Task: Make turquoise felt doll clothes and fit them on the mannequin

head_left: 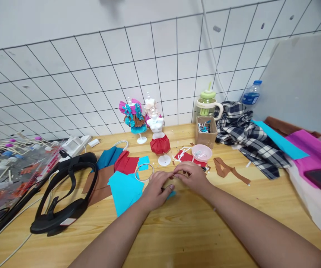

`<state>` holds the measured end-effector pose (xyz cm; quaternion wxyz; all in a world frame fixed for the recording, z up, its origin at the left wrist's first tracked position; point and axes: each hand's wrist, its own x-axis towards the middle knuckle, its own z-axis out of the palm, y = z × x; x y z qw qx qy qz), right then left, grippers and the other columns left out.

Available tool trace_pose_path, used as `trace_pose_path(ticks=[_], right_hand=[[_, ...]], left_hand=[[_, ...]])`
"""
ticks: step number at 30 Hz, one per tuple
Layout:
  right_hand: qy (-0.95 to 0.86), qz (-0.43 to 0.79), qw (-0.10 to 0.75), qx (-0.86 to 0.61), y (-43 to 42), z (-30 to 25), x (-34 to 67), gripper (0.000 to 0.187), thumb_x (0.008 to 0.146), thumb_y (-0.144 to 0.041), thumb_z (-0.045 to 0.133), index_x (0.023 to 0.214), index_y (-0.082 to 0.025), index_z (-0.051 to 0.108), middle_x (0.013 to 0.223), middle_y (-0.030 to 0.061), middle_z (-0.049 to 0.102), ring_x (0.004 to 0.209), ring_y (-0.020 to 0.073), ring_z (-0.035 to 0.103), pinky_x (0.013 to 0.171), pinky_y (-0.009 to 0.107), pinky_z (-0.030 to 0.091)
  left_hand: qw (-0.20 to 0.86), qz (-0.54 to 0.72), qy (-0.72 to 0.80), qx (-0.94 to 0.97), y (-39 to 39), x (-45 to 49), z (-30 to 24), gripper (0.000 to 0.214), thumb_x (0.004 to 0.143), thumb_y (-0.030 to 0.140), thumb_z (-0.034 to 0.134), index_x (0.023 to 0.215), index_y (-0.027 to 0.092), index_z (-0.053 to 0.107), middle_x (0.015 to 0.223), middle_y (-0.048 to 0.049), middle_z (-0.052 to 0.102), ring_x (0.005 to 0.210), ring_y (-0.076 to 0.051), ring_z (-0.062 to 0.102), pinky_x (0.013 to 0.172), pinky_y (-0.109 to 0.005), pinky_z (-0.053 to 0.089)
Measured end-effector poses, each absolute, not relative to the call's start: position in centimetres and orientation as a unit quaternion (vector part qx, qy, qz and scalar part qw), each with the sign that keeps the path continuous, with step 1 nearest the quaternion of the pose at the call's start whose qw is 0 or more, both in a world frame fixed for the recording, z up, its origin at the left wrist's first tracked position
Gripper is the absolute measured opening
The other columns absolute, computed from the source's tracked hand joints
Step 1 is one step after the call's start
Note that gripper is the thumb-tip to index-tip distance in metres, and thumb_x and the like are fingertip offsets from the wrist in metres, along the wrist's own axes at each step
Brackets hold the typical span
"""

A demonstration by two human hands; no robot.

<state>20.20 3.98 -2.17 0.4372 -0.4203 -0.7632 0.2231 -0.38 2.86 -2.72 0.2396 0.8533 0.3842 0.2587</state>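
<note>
My left hand (157, 190) and my right hand (191, 177) meet over the wooden table, their fingertips pinched together. Whatever lies between the fingers is too small or hidden to make out. A scrap of blue paper (171, 194) shows just beside my left thumb. Behind the hands stands a small white mannequin (156, 124) wearing a puffy red skirt (160, 144), on a round white base. To the left of my left hand are a tape ring (136, 172) and a bright blue paper sheet (124, 189). A pink dish (202, 148) sits beyond my right hand, with red paper partly under it.
Two more dressed mannequins, one with a pink and blue ruffled dress (134, 115), stand by the tiled wall. A black headset (65, 193) lies at left. On the right are a cardboard box (206, 137), a green-lidded cup (207, 102), plaid cloth (238, 123) and brown strips (224, 168).
</note>
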Motion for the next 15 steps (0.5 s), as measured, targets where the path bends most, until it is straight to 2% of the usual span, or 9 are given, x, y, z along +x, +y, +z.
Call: trace_pose_path(ticks=[2, 4, 6, 10, 15], right_hand=[[-0.748, 0.244, 0.431, -0.441, 3.86, -2.15, 20.14, 0.005, 0.083, -0.024, 0.066, 0.086, -0.023, 0.07, 0.087, 0.0024, 0.071, 0.075, 0.0168, 0.061, 0.069, 0.029, 0.046], [-0.734, 0.261, 0.424, -0.462, 3.77, -2.16, 20.11, 0.012, 0.082, -0.025, 0.068, 0.094, -0.022, 0.069, 0.089, 0.0023, 0.071, 0.064, 0.0141, 0.056, 0.062, 0.027, 0.044], [-0.736, 0.266, 0.412, -0.467, 3.71, -2.18, 20.11, 0.014, 0.082, -0.024, 0.067, 0.096, -0.022, 0.069, 0.088, 0.0018, 0.071, 0.06, 0.013, 0.053, 0.061, 0.027, 0.043], [-0.75, 0.255, 0.408, -0.454, 3.57, -2.24, 20.23, 0.004, 0.082, -0.019, 0.065, 0.083, -0.022, 0.068, 0.089, 0.0019, 0.07, 0.075, 0.0157, 0.06, 0.07, 0.029, 0.045], [-0.778, 0.25, 0.379, -0.434, 2.94, -2.15, 20.58, 0.009, 0.085, -0.014, 0.056, 0.085, -0.021, 0.061, 0.113, 0.0061, 0.066, 0.105, 0.0205, 0.06, 0.09, 0.036, 0.045]], left_hand=[[0.24, 0.251, 0.386, 0.855, 2.82, -0.36, -2.64, 0.034, 0.092, 0.033, 0.05, 0.125, 0.025, 0.052, 0.115, -0.0067, 0.062, 0.108, -0.022, 0.053, 0.095, -0.039, 0.037], [0.241, 0.245, 0.385, 0.857, 2.8, -0.35, -2.6, 0.035, 0.093, 0.033, 0.049, 0.127, 0.026, 0.051, 0.115, -0.0061, 0.062, 0.108, -0.022, 0.053, 0.096, -0.039, 0.037], [0.237, 0.24, 0.384, 0.859, 2.8, -0.35, -2.63, 0.035, 0.093, 0.034, 0.049, 0.127, 0.025, 0.051, 0.116, -0.0062, 0.062, 0.109, -0.022, 0.052, 0.096, -0.039, 0.036], [0.211, 0.226, 0.388, 0.868, 2.71, -0.28, -2.5, 0.035, 0.093, 0.037, 0.05, 0.125, 0.024, 0.054, 0.117, -0.007, 0.063, 0.109, -0.023, 0.052, 0.096, -0.04, 0.034], [0.193, 0.211, 0.38, 0.88, 2.31, -0.02, -1.86, 0.036, 0.092, 0.038, 0.051, 0.126, 0.027, 0.055, 0.119, -0.0058, 0.063, 0.11, -0.024, 0.051, 0.099, -0.042, 0.031]])
